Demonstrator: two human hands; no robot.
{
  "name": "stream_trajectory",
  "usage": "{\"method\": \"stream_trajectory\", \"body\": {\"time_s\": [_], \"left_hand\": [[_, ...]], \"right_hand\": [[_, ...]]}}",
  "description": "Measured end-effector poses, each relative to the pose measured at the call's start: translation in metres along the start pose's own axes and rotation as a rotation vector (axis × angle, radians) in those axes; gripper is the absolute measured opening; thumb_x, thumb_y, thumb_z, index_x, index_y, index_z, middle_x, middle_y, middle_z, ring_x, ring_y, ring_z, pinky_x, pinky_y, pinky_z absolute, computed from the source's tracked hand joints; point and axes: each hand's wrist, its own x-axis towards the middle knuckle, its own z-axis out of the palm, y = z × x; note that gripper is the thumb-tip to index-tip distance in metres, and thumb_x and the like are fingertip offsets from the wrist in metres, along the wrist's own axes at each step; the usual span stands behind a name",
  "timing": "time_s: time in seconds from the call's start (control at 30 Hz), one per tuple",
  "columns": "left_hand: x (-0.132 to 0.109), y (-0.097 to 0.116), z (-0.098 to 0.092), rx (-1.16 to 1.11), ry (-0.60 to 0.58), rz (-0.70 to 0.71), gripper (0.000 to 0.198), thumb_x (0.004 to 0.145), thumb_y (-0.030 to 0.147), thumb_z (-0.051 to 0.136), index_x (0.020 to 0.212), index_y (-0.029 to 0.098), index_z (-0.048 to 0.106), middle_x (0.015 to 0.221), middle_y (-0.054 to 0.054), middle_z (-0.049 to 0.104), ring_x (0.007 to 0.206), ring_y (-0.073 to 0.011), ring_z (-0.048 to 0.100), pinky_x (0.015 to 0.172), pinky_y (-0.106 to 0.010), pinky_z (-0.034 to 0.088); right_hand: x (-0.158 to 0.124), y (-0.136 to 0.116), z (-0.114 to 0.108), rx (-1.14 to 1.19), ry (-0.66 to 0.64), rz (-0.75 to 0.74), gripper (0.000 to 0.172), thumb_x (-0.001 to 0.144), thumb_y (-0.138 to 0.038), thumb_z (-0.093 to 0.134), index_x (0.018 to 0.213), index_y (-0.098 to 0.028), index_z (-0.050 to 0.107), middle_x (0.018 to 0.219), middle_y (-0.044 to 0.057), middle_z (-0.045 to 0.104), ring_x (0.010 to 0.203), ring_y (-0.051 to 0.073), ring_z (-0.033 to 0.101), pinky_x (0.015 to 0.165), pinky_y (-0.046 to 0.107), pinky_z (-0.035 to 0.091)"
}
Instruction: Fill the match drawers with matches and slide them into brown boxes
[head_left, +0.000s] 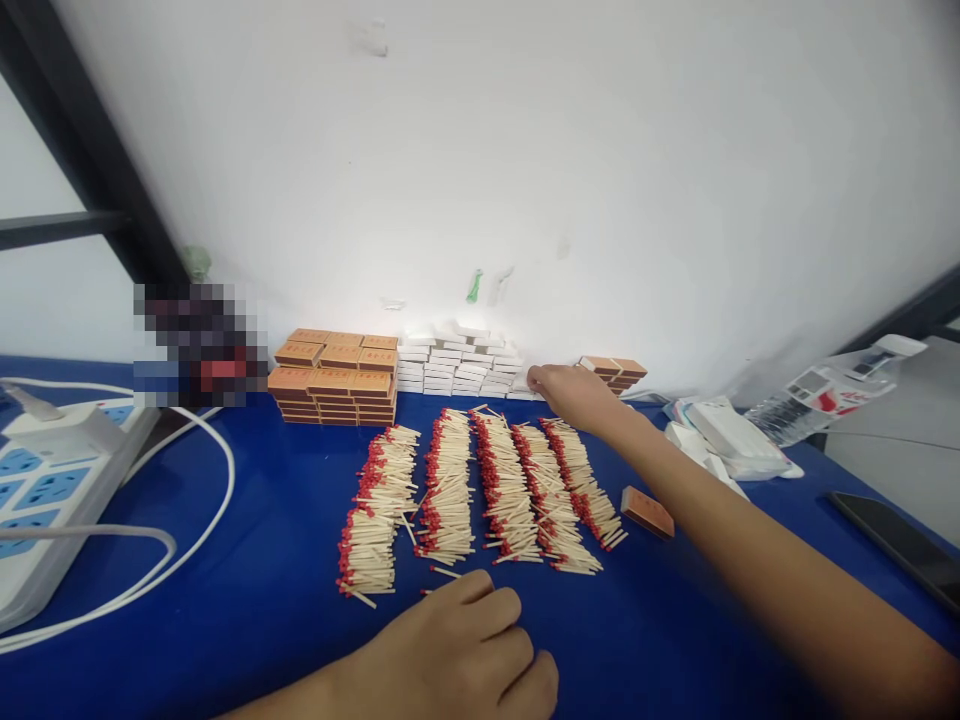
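Note:
Several rows of red-tipped matches (pixel 480 490) lie on the blue table (pixel 262 590). My left hand (pixel 465 650) rests on the cloth just below them, fingers curled closed, nothing visible in it. My right hand (pixel 570 392) reaches far back to the stack of white inner trays (pixel 457 365) by the wall, fingertips at its right end; what the fingers hold is hidden. Orange matchbox sleeves (pixel 334 385) are stacked to the left of the trays, and a smaller orange pile (pixel 619 372) sits to the right. One orange sleeve (pixel 646 510) lies beside my right forearm.
A white power strip (pixel 45 480) with white cables (pixel 202 520) occupies the left side. White packets (pixel 720 435) and a plastic bottle (pixel 832 390) lie at the right, and a dark phone (pixel 900 545) near the right edge. A white wall stands behind.

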Motion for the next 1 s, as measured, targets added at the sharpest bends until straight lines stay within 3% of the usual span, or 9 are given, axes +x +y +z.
{"method": "stream_trajectory", "body": {"time_s": [0.23, 0.57, 1.0], "left_hand": [[0.004, 0.0, -0.002, -0.005, 0.018, 0.002, 0.007, 0.086, 0.009, 0.071, 0.083, 0.013, 0.065, 0.058, 0.002, 0.049, 0.063, -0.0158, 0.045, 0.059, -0.032, 0.035], [0.003, -0.003, -0.003, 0.0, -0.002, 0.004, 0.013, 0.088, 0.012, 0.073, 0.08, 0.014, 0.062, 0.058, 0.002, 0.048, 0.063, -0.0148, 0.045, 0.059, -0.032, 0.034], [0.003, 0.0, -0.002, -0.007, 0.012, 0.003, 0.007, 0.086, 0.012, 0.074, 0.087, 0.012, 0.067, 0.059, 0.002, 0.052, 0.064, -0.0167, 0.047, 0.061, -0.033, 0.036]], "right_hand": [[0.0, -0.008, 0.003, 0.004, 0.019, 0.012, 0.029, 0.108, -0.032, 0.044, 0.126, -0.016, 0.06, 0.115, 0.018, 0.077, 0.098, 0.03, 0.072, 0.074, 0.035, 0.044], [0.005, -0.012, 0.011, 0.03, -0.004, -0.01, 0.027, 0.108, -0.027, 0.042, 0.114, -0.016, 0.066, 0.111, 0.018, 0.077, 0.096, 0.029, 0.073, 0.075, 0.034, 0.045], [-0.004, -0.007, 0.005, 0.112, 0.02, -0.013, 0.041, 0.106, -0.029, 0.046, 0.14, -0.016, 0.063, 0.113, 0.017, 0.079, 0.097, 0.029, 0.073, 0.079, 0.035, 0.049]]}}
